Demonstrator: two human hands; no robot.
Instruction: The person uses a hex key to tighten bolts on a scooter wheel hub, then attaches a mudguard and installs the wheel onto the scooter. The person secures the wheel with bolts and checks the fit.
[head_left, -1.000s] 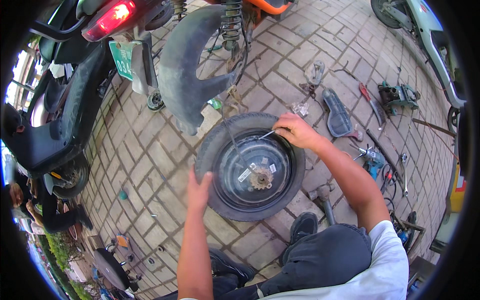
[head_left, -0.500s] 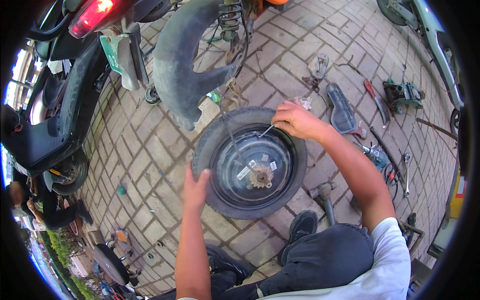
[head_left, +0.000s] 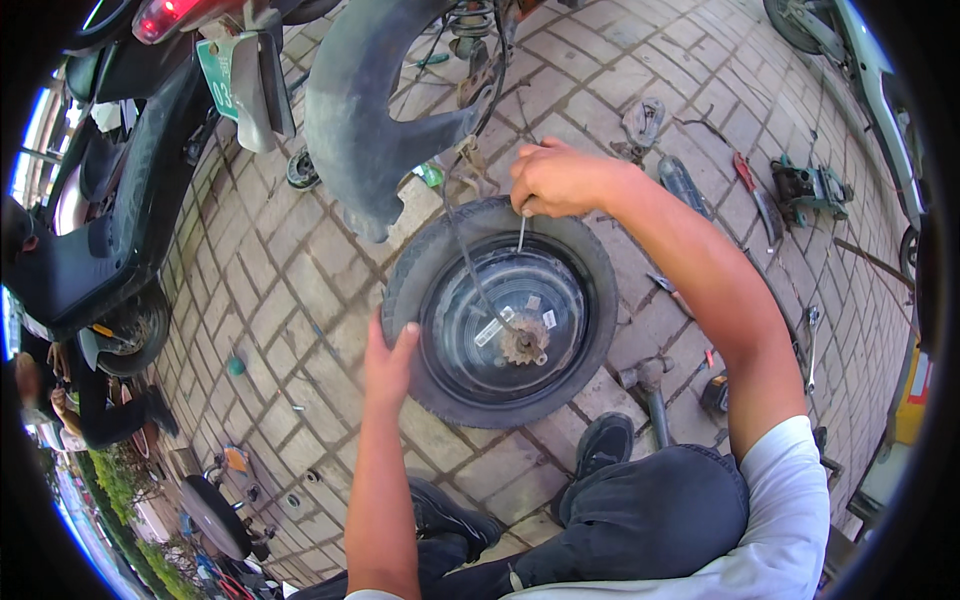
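A black scooter wheel (head_left: 403, 280) lies flat on the paving, its tyre around a hub motor (head_left: 455, 330) with a rusty sprocket (head_left: 524, 345) at the middle. My left hand (head_left: 390, 362) grips the tyre's left side, thumb on top and fingers around the outer wall, partly hidden. At the wheel's far edge my right hand (head_left: 560, 180) is closed on a thin metal rod (head_left: 521, 236). The rod stands nearly upright, its lower tip at the gap between tyre and rim. A black cable (head_left: 463, 250) runs from the hub toward the scooter.
Beyond the wheel is a scooter's rear mudguard (head_left: 350, 140). A hammer (head_left: 652, 392) lies near my right knee. Farther right are red-handled cutters (head_left: 752, 190), a greenish metal part (head_left: 808, 188) and a wrench (head_left: 812, 345). A parked scooter (head_left: 110, 210) and a seated person (head_left: 95, 405) are at left.
My right hand has moved left and away from me along the tyre's far edge, swinging the rod from slanted to nearly upright. My left hand stays on the tyre.
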